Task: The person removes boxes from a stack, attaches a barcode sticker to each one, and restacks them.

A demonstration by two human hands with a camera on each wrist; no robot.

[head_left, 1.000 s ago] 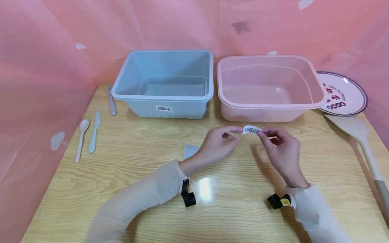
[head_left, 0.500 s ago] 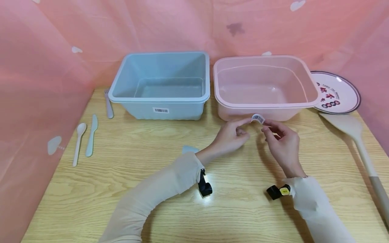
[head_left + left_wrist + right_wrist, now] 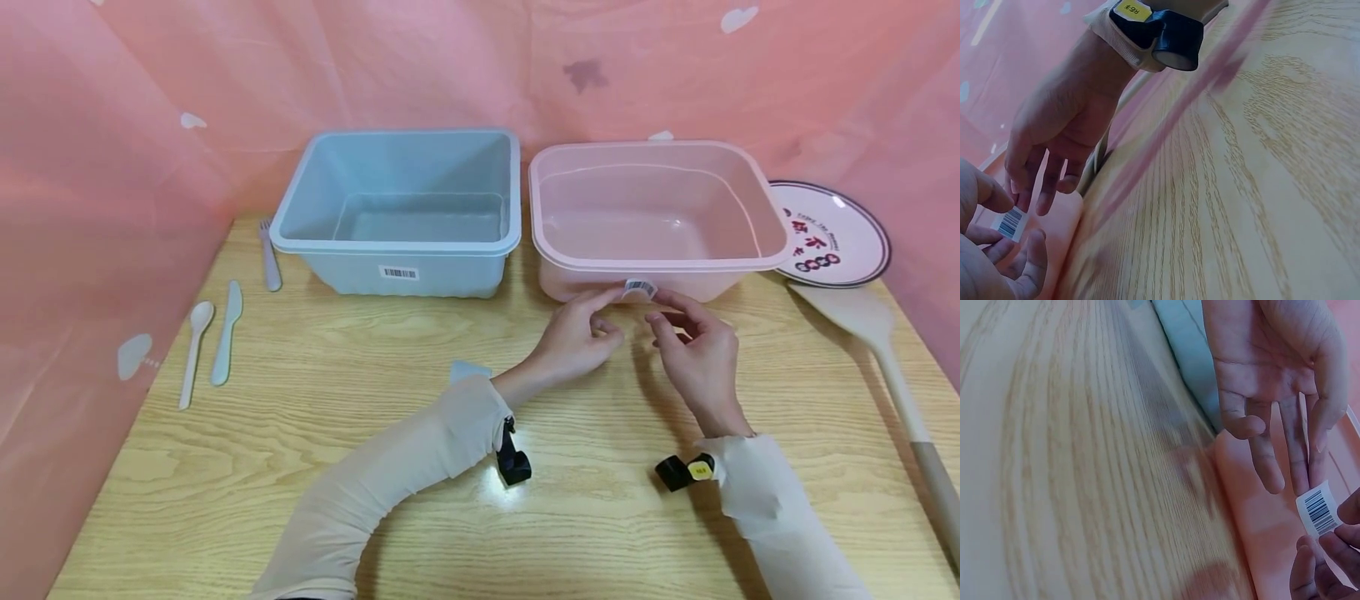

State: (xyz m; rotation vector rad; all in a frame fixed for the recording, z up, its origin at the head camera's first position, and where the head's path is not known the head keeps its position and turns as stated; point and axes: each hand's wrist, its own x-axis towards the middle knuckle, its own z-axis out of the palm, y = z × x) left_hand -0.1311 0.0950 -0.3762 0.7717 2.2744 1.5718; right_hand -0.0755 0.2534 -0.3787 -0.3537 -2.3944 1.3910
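A white barcode sticker (image 3: 639, 289) stands at the front wall of the pink plastic basin (image 3: 588, 279). Whether its whole back lies against the wall cannot be told. My left hand (image 3: 576, 335) touches the sticker's left end with a stretched index finger, its thumb held apart. On the other side, my right hand (image 3: 701, 358) touches the right end with the index fingertip; the thumb is off the sticker. The barcode (image 3: 1319, 511) faces outward in the right wrist view. A similar barcode sticker (image 3: 399, 272) is on the blue-grey basin (image 3: 450, 271) to the left.
A fork (image 3: 270, 258), a knife (image 3: 227, 333) and a spoon (image 3: 196, 350) lie at the left. A small light-blue piece (image 3: 468, 370) lies beside the left sleeve. At the right are a patterned plate (image 3: 851, 250) and a long spatula (image 3: 896, 367). Pink cloth hangs behind.
Both hands have brought the sticker forward to the pink basin's front wall. My right thumb, which pinched the sticker earlier, has come away from it. The left hand has shifted right.
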